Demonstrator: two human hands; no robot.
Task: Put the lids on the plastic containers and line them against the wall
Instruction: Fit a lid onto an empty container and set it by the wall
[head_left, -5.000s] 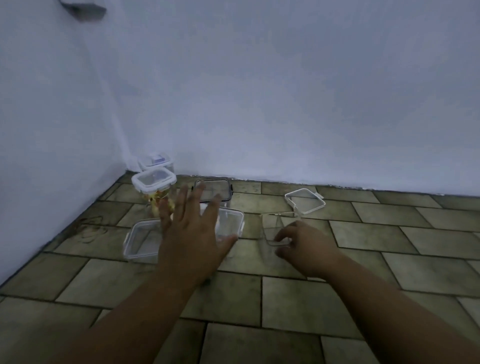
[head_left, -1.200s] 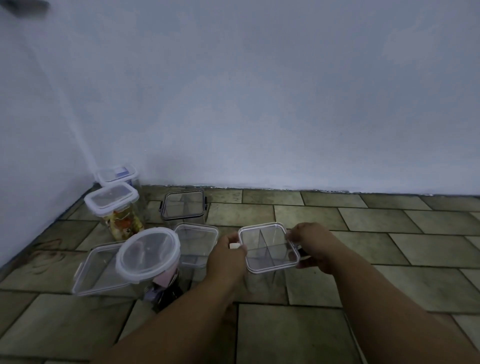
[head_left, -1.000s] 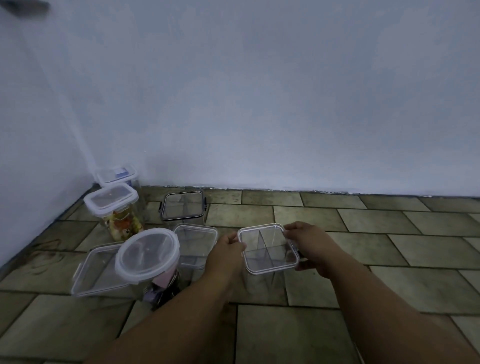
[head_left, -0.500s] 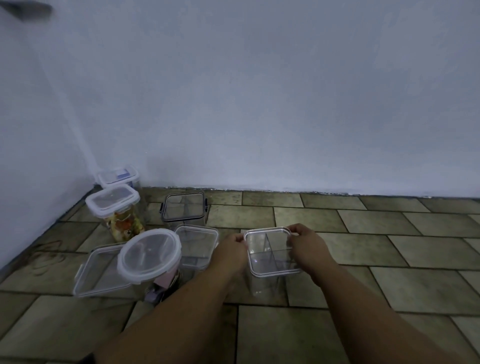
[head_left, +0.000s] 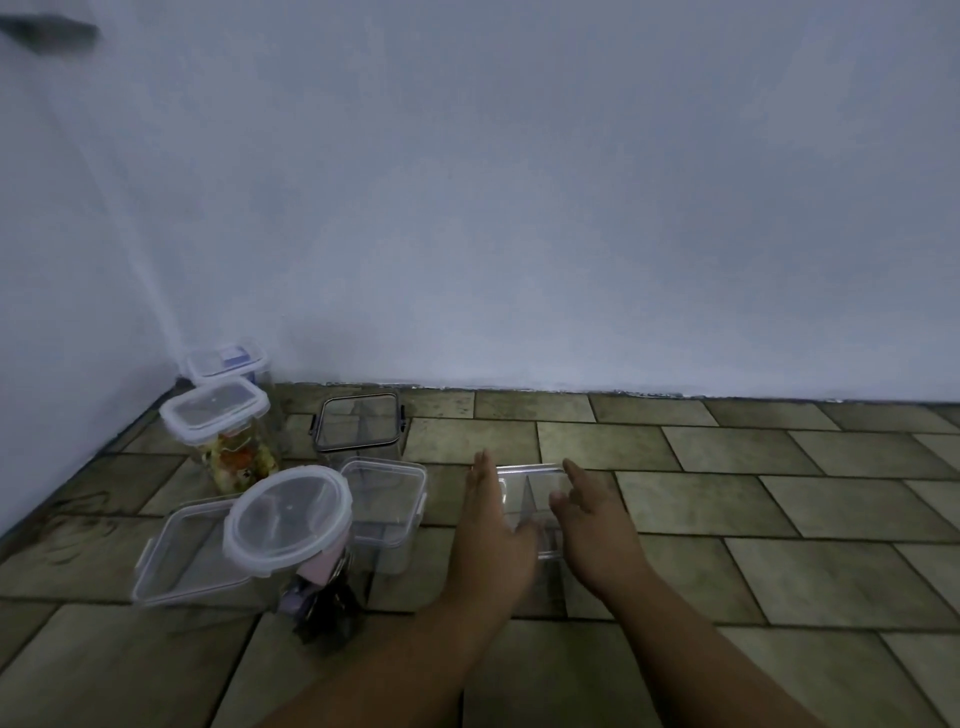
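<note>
Left hand (head_left: 491, 530), right hand (head_left: 597, 530), both bare, forearms bare to the lower edge

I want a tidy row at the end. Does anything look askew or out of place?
Nothing spilled or broken. The round-lidded container, the flat rectangular container and the small square container stand bunched together away from the wall, not in a line along it.

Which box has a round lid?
The round-lidded container at the front left; the others all have lids with corners.
</note>
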